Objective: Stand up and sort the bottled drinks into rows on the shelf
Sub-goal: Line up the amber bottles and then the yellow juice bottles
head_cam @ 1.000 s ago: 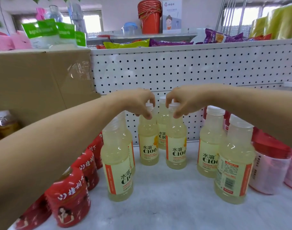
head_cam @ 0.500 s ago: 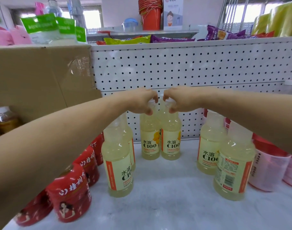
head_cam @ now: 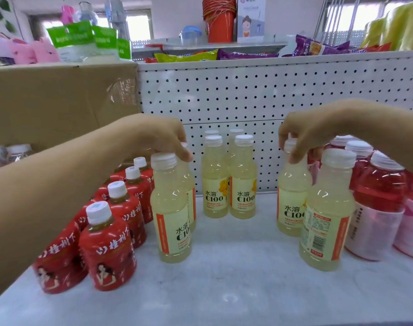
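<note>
Two caps pinched: my left hand (head_cam: 158,137) holds the back left bottle (head_cam: 191,182), my right hand (head_cam: 304,137) the back right bottle (head_cam: 291,196); lifting may topple the close front bottles (head_cam: 170,208).

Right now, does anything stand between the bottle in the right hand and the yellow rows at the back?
Nothing visible. Bare shelf lies between the right hand's bottle and the back rows. The front bottle stands nearer the camera, off that path.
</note>
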{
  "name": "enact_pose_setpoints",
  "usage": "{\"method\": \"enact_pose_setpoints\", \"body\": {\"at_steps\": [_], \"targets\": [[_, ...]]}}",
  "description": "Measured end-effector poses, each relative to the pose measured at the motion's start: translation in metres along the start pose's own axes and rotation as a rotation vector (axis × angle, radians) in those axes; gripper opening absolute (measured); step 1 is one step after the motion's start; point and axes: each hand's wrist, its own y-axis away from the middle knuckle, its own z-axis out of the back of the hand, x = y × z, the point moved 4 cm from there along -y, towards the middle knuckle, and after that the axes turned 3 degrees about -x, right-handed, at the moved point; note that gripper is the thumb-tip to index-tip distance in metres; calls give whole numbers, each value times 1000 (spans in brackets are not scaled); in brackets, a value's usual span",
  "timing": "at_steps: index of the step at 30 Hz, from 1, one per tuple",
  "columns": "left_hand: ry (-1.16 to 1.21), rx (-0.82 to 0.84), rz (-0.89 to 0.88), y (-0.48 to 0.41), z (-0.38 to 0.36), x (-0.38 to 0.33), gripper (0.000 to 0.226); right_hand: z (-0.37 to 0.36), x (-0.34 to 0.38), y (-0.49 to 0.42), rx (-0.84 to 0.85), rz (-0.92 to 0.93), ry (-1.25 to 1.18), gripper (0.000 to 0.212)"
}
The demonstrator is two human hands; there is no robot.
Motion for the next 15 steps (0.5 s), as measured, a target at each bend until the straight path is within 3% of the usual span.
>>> {"method": "enact_pose_setpoints", "body": {"at_steps": [6, 12, 15], "targets": [[84, 108, -201, 6, 2, -26, 32, -3, 26, 8, -29, 177, -32, 30], [105, 122, -333, 16, 3, -45, 44, -6, 54, 18, -14, 272, -139, 32], [83, 58, -349, 21, 2, -54, 46, -13, 63, 25, -116, 263, -127, 38]]}}
